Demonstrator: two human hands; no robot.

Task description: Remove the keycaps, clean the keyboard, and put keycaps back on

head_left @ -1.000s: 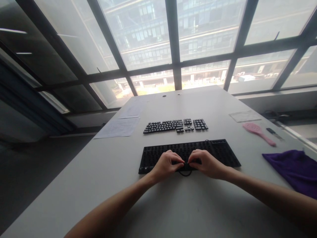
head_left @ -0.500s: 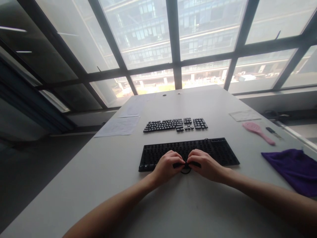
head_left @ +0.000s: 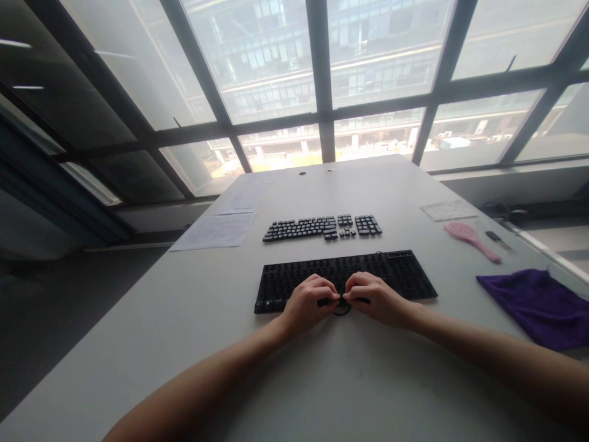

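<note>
A black keyboard (head_left: 317,270) lies on the white table, most of its keycaps off; several caps (head_left: 269,305) sit along its near left edge. Over the middle of its near edge, my left hand (head_left: 310,301) is closed in a pinch, thumb and forefinger together. Facing it almost tip to tip, my right hand (head_left: 380,299) makes the same pinch. Whatever is between the fingertips is dark and too small to make out. A black cable loop (head_left: 342,312) shows just below the fingers. Beyond the keyboard, loose black keycaps (head_left: 301,228) are laid out in keyboard order.
Paper sheets (head_left: 216,231) lie at the left. On the right are a pink hairbrush (head_left: 469,239), a small dark-handled tool (head_left: 499,240), a pale flat packet (head_left: 448,211) and a purple cloth (head_left: 536,307). Tall windows (head_left: 377,55) stand behind the table (head_left: 350,190).
The whole view has shifted slightly. Both hands keep their pinch at the same place on the keyboard's near edge, and the keycaps and other things lie as before.
</note>
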